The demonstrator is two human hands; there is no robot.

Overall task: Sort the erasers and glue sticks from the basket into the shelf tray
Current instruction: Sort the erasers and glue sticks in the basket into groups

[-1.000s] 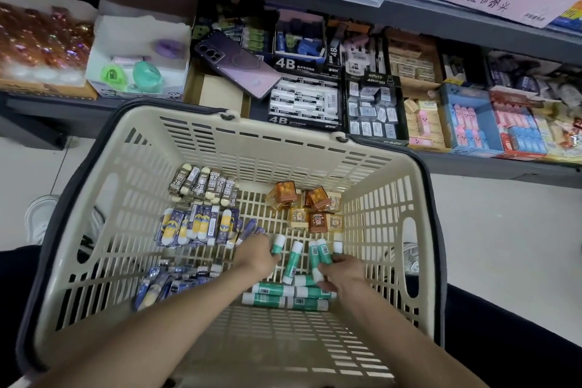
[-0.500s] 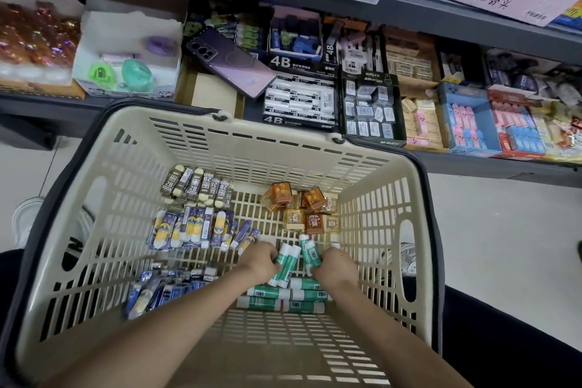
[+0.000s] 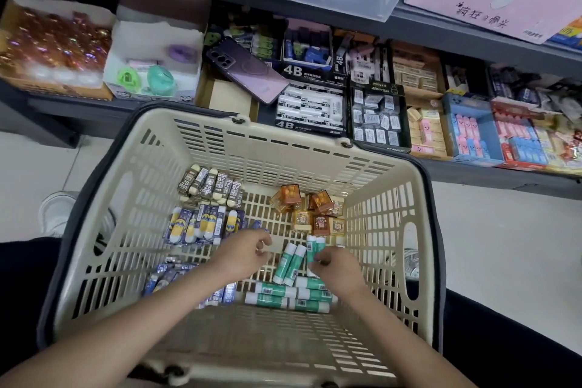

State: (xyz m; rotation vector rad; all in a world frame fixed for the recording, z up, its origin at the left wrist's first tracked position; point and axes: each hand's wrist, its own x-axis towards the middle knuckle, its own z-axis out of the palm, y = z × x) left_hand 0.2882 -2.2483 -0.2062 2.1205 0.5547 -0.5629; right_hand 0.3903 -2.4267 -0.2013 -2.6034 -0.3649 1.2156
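The beige basket (image 3: pixel 242 138) sits in front of me below the shelf. Green glue sticks with white caps (image 3: pixel 285 294) lie piled on its floor, and two more (image 3: pixel 290 261) lean between my hands. My right hand (image 3: pixel 338 271) pinches a couple of glue sticks (image 3: pixel 315 247) at the pile's right. My left hand (image 3: pixel 244 253) hovers just left of the sticks, fingers loosely curled, holding nothing. 2B erasers (image 3: pixel 214 186), blue-and-yellow erasers (image 3: pixel 201 225) and blue erasers (image 3: pixel 162 280) lie at the basket's left. Orange boxes (image 3: pixel 315 208) lie at the back right.
On the shelf behind the basket are a 4B eraser tray (image 3: pixel 310 110), a black tray of small erasers (image 3: pixel 378 123), a bare cardboard tray (image 3: pixel 230 98) and a purple phone (image 3: pixel 245 69). Pink and blue eraser boxes (image 3: pixel 472 135) stand further right. A shoe (image 3: pixel 56 211) is on the floor at the left.
My left hand has let go of the glue sticks and drawn slightly left. My right hand keeps its hold on the sticks. The basket sits a little lower in view.
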